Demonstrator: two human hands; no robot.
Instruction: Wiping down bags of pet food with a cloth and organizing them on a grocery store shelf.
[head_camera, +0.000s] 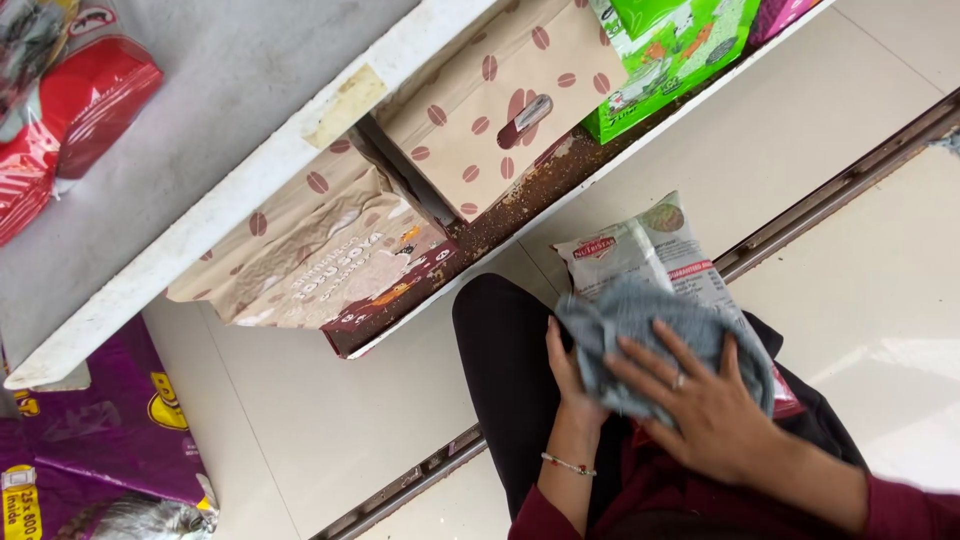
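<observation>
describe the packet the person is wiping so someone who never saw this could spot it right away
Start at the white shelf and look below its lower edge to the person's lap. There a pale flat packet lies under a grey cloth, with the right hand pressing on top and the left hand at its side. Unlike the shelved boxes, it is off the shelf.
</observation>
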